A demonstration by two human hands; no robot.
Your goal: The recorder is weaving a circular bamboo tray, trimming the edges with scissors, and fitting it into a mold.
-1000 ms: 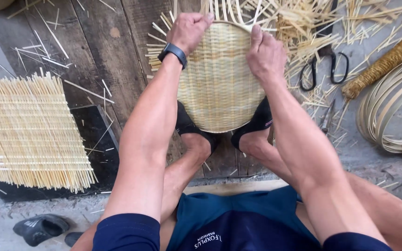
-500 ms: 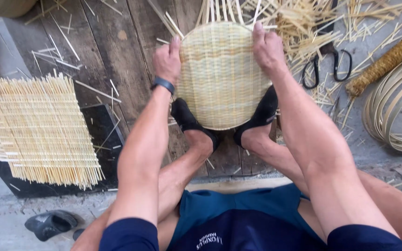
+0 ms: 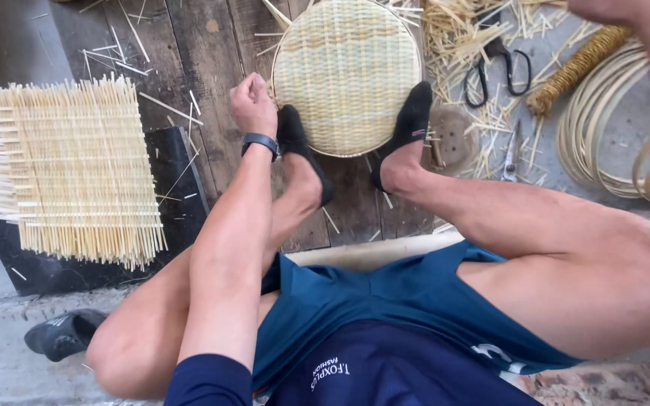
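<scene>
A round woven bamboo basket [image 3: 347,68] lies on dark wooden planks [image 3: 205,53], loose strip ends sticking out at its far rim. My two feet in black socks press on its near edge, one at the left [image 3: 299,146], one at the right [image 3: 409,120]. My left hand [image 3: 253,101], with a dark watch on the wrist, is curled into a fist right beside the basket's left rim; I cannot see it gripping anything. My right hand [image 3: 611,9] is raised close to the camera at the top right, mostly cut off, its fingers hidden.
A flat square mat of bamboo slats [image 3: 77,165] rests on a black board at the left. Black scissors [image 3: 498,71], small shears [image 3: 511,154], a cord-wrapped bundle [image 3: 577,68] and coiled bamboo strips [image 3: 611,128] lie to the right among straw scraps. A dark shoe [image 3: 62,334] sits at the lower left.
Both hands have come off the basket's far rim. My left hand dropped to the left side of the basket; my right arm lifted up and to the right, toward the camera.
</scene>
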